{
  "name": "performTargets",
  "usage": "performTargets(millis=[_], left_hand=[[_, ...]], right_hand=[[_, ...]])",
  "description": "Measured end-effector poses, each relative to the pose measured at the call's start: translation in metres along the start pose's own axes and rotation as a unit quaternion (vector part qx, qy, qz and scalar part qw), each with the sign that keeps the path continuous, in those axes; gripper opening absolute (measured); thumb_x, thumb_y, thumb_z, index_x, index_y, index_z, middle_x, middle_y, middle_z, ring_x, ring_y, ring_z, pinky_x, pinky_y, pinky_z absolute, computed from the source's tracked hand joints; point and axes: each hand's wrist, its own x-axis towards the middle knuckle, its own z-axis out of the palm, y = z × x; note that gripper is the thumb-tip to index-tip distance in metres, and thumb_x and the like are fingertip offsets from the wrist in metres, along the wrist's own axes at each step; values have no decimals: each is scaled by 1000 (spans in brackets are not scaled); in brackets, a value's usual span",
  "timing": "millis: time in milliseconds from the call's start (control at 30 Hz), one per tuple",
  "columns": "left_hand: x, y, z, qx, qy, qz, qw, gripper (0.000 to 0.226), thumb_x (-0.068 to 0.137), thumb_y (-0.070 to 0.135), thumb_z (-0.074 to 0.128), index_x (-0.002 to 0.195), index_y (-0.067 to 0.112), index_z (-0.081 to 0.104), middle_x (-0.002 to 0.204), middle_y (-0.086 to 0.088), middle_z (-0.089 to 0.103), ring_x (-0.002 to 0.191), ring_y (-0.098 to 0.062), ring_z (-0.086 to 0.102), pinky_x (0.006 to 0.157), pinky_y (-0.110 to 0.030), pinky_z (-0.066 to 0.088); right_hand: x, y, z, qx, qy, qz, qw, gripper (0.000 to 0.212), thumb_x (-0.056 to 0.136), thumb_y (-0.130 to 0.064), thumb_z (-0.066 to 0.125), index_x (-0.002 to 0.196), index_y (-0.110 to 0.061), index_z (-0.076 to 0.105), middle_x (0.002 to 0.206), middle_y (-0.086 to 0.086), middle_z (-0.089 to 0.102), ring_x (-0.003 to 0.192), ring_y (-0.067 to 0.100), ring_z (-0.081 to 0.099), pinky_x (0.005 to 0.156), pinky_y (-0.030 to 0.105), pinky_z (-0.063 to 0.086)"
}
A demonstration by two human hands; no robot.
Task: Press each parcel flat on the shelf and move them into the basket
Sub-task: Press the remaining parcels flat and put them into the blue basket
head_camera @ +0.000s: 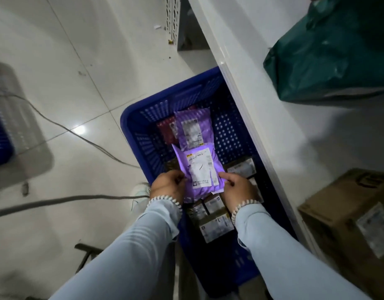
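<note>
A blue plastic basket (132, 126) stands on the floor beside the white shelf (273, 126). Inside the basket I hold a purple parcel with a white label (199, 167). My left hand (168, 184) pinches its left lower edge and my right hand (238, 187) pinches its right lower edge. A second purple parcel (193, 128) lies further back in the basket, over a red one (165, 131). Several dark labelled parcels (216, 226) lie under and near my hands.
On the shelf sit a dark green bag (329, 53) at the back and a brown cardboard box (349, 213) nearer me. Cables (63, 128) run across the tiled floor at left. Another blue basket (0, 135) shows blurred at the far left edge.
</note>
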Motion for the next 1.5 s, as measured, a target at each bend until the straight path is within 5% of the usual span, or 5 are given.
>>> performTargets(millis=[167, 433, 633, 1100, 1500], left_hand=[[43, -2, 21, 26, -20, 17, 999, 22, 86, 30, 61, 105, 22, 71, 109, -3, 70, 104, -22, 62, 87, -22, 44], [103, 27, 54, 43, -40, 92, 994, 21, 89, 22, 59, 104, 14, 72, 109, -11, 70, 104, -28, 62, 85, -26, 45], [137, 49, 89, 22, -109, 76, 991, 40, 89, 26, 57, 127, 13, 53, 122, -12, 64, 112, -29, 59, 91, -30, 45], [107, 31, 75, 30, -182, 6, 983, 41, 91, 30, 54, 130, 17, 55, 131, -9, 59, 115, -27, 58, 101, -34, 46], [-21, 43, -7, 30, -159, 26, 986, 30, 91, 27, 53, 116, 14, 64, 121, -8, 64, 110, -25, 60, 92, -26, 43]], right_hand=[[42, 11, 29, -44, -14, -27, 999, 37, 93, -1, 45, 125, -10, 61, 135, 7, 52, 126, 24, 48, 106, 25, 36], [108, 16, 41, -117, 33, -21, 992, 46, 90, -6, 51, 136, -11, 50, 150, 5, 35, 130, 32, 41, 110, 31, 33], [155, 11, 24, -181, -2, 47, 982, 79, 91, -8, 50, 153, -22, 4, 159, 13, -7, 145, 33, 11, 115, 37, 20], [108, 12, 34, -119, -111, 36, 986, 56, 98, -13, 44, 150, -18, 23, 160, 4, 2, 147, 19, 10, 113, 22, 17], [-42, -37, -17, -138, -121, -8, 983, 52, 97, -24, 46, 147, -24, 32, 153, 3, 30, 136, 25, 37, 110, 28, 30]])
